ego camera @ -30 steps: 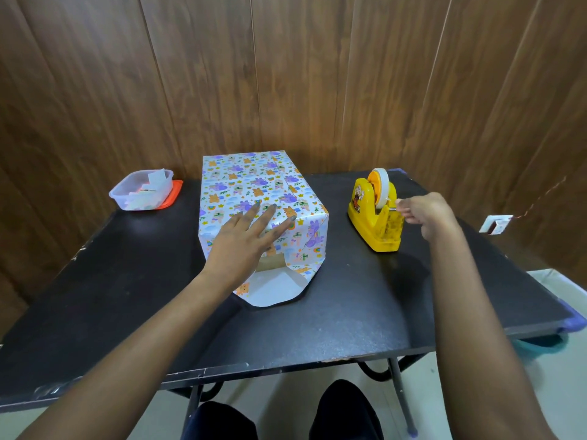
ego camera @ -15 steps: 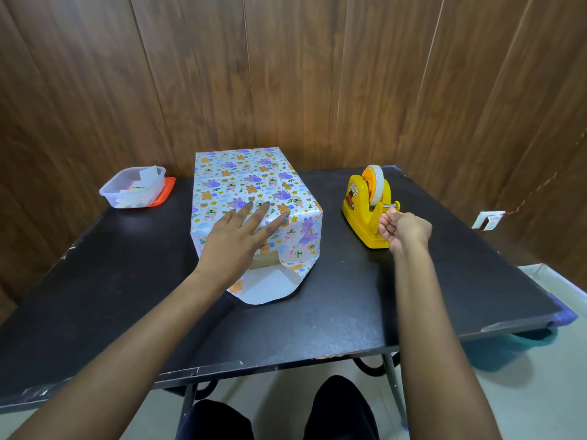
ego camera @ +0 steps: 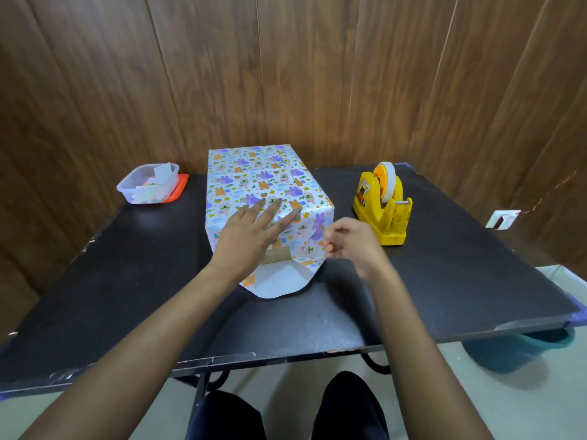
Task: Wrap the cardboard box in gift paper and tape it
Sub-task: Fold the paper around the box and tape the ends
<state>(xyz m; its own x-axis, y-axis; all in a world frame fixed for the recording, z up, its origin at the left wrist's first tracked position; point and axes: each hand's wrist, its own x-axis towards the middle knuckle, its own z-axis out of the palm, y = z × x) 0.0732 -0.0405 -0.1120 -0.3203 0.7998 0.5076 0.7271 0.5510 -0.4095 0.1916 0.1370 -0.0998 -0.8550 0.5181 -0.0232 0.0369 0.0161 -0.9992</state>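
My left grip (ego camera: 249, 238) presses flat, fingers straight, on the wrapped box (ego camera: 254, 181); right grip (ego camera: 352, 242) is blurry beside it, curled, can't tell if it's holding anything.

Table (ego camera: 444, 281): black top, edges chipped, carried on black metal legs (ego camera: 199, 389). Wall (ego camera: 286, 74): dark brown wood-grain panels, set behind the table and to its right. White plate (ego camera: 503, 219): fixed low on the wall right of the table. Floor (ego camera: 524, 404): pale, seen below the table's near edge. Teal tub (ego camera: 514, 350): placed under the table's near right corner.
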